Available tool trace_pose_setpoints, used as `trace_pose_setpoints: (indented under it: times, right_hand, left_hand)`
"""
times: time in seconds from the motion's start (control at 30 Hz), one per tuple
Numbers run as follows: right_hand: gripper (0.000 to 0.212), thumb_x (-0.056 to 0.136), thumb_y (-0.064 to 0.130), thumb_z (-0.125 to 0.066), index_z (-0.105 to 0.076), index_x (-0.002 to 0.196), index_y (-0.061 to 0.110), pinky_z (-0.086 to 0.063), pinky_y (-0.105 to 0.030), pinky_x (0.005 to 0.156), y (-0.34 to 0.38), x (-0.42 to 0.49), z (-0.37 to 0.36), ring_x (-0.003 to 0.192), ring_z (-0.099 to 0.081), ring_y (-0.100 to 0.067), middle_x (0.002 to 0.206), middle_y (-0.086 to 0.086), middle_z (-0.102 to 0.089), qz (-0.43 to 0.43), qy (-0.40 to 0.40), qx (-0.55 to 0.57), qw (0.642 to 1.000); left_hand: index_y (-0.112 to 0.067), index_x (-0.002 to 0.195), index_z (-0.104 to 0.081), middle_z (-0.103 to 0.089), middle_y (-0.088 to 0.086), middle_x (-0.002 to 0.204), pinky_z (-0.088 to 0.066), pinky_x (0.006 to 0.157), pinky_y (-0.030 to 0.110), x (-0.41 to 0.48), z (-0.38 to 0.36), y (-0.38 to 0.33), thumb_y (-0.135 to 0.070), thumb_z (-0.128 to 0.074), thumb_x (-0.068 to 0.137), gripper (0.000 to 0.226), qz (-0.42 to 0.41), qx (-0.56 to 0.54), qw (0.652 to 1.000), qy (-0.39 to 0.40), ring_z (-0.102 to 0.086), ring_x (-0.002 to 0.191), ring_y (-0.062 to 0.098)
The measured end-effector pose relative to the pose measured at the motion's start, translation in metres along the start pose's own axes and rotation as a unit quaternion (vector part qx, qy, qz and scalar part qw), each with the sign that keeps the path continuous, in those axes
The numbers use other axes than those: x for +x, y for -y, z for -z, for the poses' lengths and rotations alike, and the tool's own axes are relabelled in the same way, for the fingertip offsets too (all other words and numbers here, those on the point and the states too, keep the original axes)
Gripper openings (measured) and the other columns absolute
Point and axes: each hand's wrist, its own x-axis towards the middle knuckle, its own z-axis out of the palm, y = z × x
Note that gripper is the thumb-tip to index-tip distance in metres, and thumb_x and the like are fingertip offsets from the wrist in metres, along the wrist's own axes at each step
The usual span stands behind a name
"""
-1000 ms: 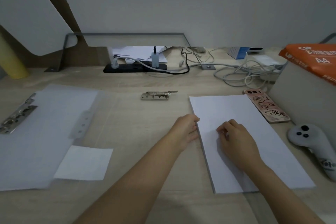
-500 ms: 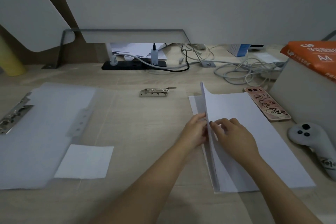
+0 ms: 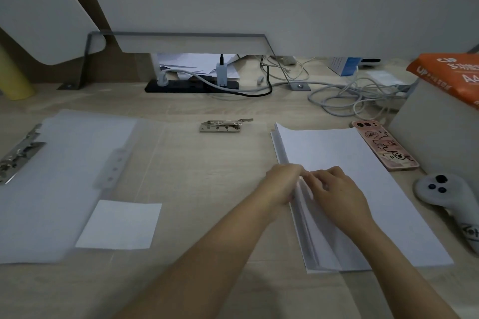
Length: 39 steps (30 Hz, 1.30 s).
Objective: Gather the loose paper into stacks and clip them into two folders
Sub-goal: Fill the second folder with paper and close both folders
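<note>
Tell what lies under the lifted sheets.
More white sheets, flat on the desk. The left hand and right hand cover the parted edge; deeper under the lifted sheets is hidden.

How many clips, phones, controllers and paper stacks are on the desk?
Clips: 2
Phone: 1
Controller: 1
Paper stack: 1
Total: 5
</note>
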Motion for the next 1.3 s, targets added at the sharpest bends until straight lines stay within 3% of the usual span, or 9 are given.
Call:
trace_pose_setpoints:
  times: [0.13, 0.17, 0.23, 0.4, 0.5, 0.6, 0.73, 0.9, 1.3]
  right_hand:
    - [0.042, 0.092, 0.047, -0.040, -0.065, 0.111, 0.020, -0.037, -0.028, 0.076, 0.001, 0.000, 0.000, 0.105, -0.052, -0.023, 0.117, -0.004, -0.053, -0.006, 0.006, -0.003, 1.000]
    - [0.042, 0.092, 0.047, -0.040, -0.065, 0.112, 0.020, -0.037, -0.028, 0.076, 0.002, 0.000, 0.001, 0.105, -0.052, -0.023, 0.117, -0.004, -0.053, -0.006, 0.008, -0.002, 1.000]
    - [0.041, 0.092, 0.046, -0.041, -0.065, 0.112, 0.020, -0.036, -0.027, 0.077, 0.003, 0.000, 0.003, 0.106, -0.052, -0.024, 0.118, -0.005, -0.053, -0.010, 0.009, 0.000, 1.000]
    - [0.039, 0.092, 0.046, -0.042, -0.064, 0.108, 0.019, -0.033, -0.027, 0.077, 0.005, -0.001, 0.005, 0.104, -0.053, -0.025, 0.116, -0.006, -0.053, -0.027, 0.022, 0.017, 0.999]
    - [0.043, 0.091, 0.051, -0.038, -0.063, 0.108, 0.020, -0.031, -0.027, 0.077, 0.005, 0.001, 0.010, 0.095, -0.050, -0.019, 0.110, -0.004, -0.053, -0.040, 0.034, 0.039, 0.998]
    - [0.044, 0.090, 0.053, -0.036, -0.062, 0.111, 0.024, -0.033, -0.029, 0.078, 0.004, 0.001, 0.015, 0.093, -0.050, -0.014, 0.109, -0.001, -0.054, -0.052, 0.059, 0.093, 0.993]
    - [0.039, 0.091, 0.049, -0.039, -0.062, 0.111, 0.026, -0.037, -0.030, 0.087, 0.002, -0.001, 0.020, 0.101, -0.051, -0.015, 0.115, -0.002, -0.055, -0.059, 0.077, 0.160, 0.982]
    - [0.036, 0.094, 0.043, -0.039, -0.064, 0.109, 0.022, -0.035, -0.029, 0.086, 0.001, -0.002, 0.021, 0.098, -0.048, -0.014, 0.112, 0.000, -0.052, -0.061, 0.074, 0.167, 0.981]
    - [0.040, 0.096, 0.042, -0.035, -0.063, 0.108, 0.016, -0.034, -0.030, 0.084, 0.004, -0.003, 0.017, 0.095, -0.046, -0.013, 0.107, 0.001, -0.047, -0.065, 0.058, 0.152, 0.985]
  left_hand:
    - [-0.010, 0.109, -0.053, -0.050, 0.008, 0.121, -0.051, 0.090, 0.041, 0.000, 0.012, -0.008, -0.015, -0.051, 0.087, 0.022, 0.025, -0.089, 0.996, 0.004, -0.053, 0.114, 0.020]
    - [-0.010, 0.097, -0.052, -0.050, 0.006, 0.109, -0.052, 0.084, 0.039, -0.001, 0.014, -0.012, -0.014, -0.050, 0.089, 0.009, 0.032, -0.099, 0.995, 0.007, -0.055, 0.103, 0.016]
    - [-0.012, 0.078, -0.045, -0.045, 0.004, 0.093, -0.050, 0.071, 0.034, -0.003, 0.018, -0.015, -0.012, -0.048, 0.091, 0.013, 0.037, -0.112, 0.993, 0.004, -0.052, 0.085, 0.012]
    - [-0.009, 0.079, -0.056, -0.051, 0.003, 0.079, -0.045, 0.055, 0.020, 0.008, 0.019, -0.005, -0.007, -0.044, 0.088, 0.015, 0.011, -0.067, 0.998, 0.014, -0.048, 0.065, 0.009]
    - [-0.015, 0.107, -0.066, -0.066, 0.007, 0.105, -0.052, 0.086, 0.028, 0.008, 0.007, 0.012, -0.010, -0.042, 0.088, 0.031, -0.091, 0.006, 0.996, 0.022, -0.063, 0.092, 0.019]
    - [-0.022, 0.138, -0.045, -0.049, -0.004, 0.141, -0.033, 0.111, 0.029, 0.002, -0.008, 0.031, -0.022, -0.044, 0.093, 0.045, -0.156, 0.016, 0.987, 0.028, -0.045, 0.127, 0.007]
    - [-0.027, 0.145, -0.029, -0.034, -0.014, 0.147, -0.026, 0.096, 0.002, -0.002, -0.016, 0.039, -0.023, -0.039, 0.100, 0.047, -0.188, 0.021, 0.981, 0.051, -0.029, 0.126, -0.009]
    - [-0.030, 0.146, -0.026, -0.027, -0.011, 0.154, -0.024, 0.107, 0.014, 0.001, -0.016, 0.043, -0.024, -0.039, 0.099, 0.048, -0.196, 0.014, 0.979, 0.060, -0.026, 0.138, 0.000]
    - [-0.025, 0.146, -0.028, -0.028, -0.011, 0.153, -0.023, 0.107, 0.012, 0.001, -0.014, 0.044, -0.018, -0.039, 0.099, 0.048, -0.202, 0.011, 0.978, 0.059, -0.026, 0.138, 0.000]
